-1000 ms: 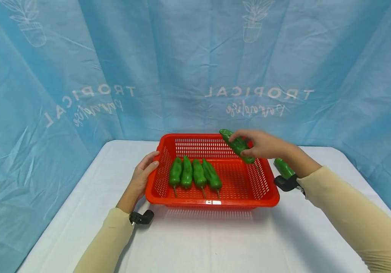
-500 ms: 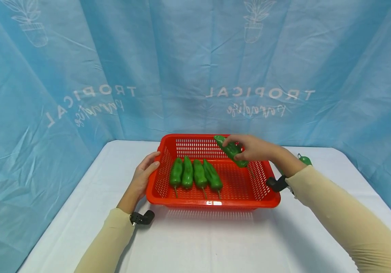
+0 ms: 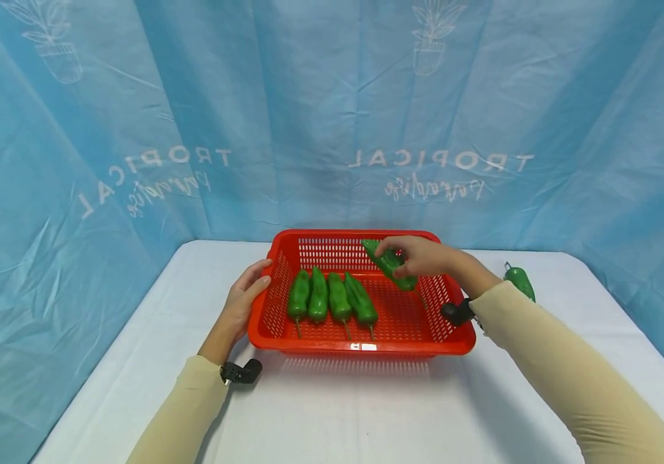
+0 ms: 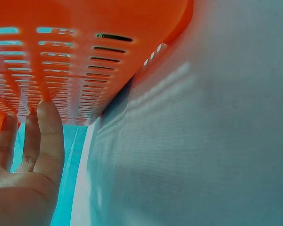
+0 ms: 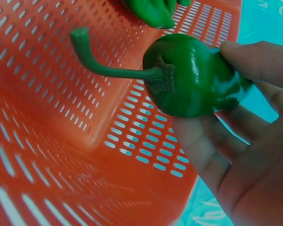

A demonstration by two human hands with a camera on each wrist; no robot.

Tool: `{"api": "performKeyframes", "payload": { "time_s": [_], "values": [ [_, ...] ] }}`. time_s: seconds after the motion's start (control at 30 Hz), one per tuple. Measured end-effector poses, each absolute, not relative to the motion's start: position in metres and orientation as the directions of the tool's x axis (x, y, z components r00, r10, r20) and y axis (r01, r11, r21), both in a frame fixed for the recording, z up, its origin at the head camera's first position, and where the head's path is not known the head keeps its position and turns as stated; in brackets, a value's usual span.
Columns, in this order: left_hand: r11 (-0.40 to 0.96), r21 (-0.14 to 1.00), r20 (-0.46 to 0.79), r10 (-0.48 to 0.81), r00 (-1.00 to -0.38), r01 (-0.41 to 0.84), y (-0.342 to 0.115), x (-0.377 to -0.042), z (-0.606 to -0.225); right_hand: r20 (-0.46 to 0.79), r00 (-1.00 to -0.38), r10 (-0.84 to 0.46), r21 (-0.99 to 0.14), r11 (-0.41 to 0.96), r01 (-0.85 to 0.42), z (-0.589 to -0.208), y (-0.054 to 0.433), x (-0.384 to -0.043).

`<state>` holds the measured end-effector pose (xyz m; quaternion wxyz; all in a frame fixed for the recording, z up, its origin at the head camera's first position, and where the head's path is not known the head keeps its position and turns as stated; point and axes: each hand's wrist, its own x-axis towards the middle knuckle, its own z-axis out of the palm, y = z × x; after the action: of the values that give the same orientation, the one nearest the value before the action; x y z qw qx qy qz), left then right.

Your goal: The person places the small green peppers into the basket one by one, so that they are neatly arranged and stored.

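My right hand (image 3: 418,256) pinches a green pepper (image 3: 389,265) between thumb and fingers, over the right part of a red plastic basket (image 3: 366,348). In the right wrist view the held pepper (image 5: 188,75) points its curved stem away from the palm. Several other green peppers (image 3: 337,296) lie side by side in the basket's left half, stems toward the front. At the left rim, my left hand (image 3: 241,299) holds the basket, thumb at the edge. Its fingers (image 4: 51,136) show against the slotted outer wall in the left wrist view.
One more green pepper (image 3: 519,280) lies on the white-covered table (image 3: 320,412) right of the basket, partly behind the right sleeve. A blue printed curtain (image 3: 308,129) hangs behind the table and along its sides.
My right hand has carried the pepper left and lower, from the basket's back right edge to over its inside. The pepper on the table shows beyond the sleeve. My left hand stays put.
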<state>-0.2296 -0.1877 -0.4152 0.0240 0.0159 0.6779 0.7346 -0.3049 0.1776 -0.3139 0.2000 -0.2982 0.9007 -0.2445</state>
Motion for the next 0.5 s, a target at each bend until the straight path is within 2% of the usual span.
{"api": "performKeyframes", "payload": {
  "time_s": [0.3,0.5],
  "values": [
    [-0.095,0.995,-0.005,0.058,-0.998,-0.01,-0.187,-0.23,-0.414,-0.267,-0.739,-0.618,-0.601,0.707,-0.374,-0.323,0.173,-0.308],
    [-0.08,0.996,-0.023,0.056,-0.998,-0.028,-0.188,-0.23,-0.415,-0.279,-0.733,-0.62,-0.598,0.71,-0.373,-0.328,0.169,-0.312]
  ]
}}
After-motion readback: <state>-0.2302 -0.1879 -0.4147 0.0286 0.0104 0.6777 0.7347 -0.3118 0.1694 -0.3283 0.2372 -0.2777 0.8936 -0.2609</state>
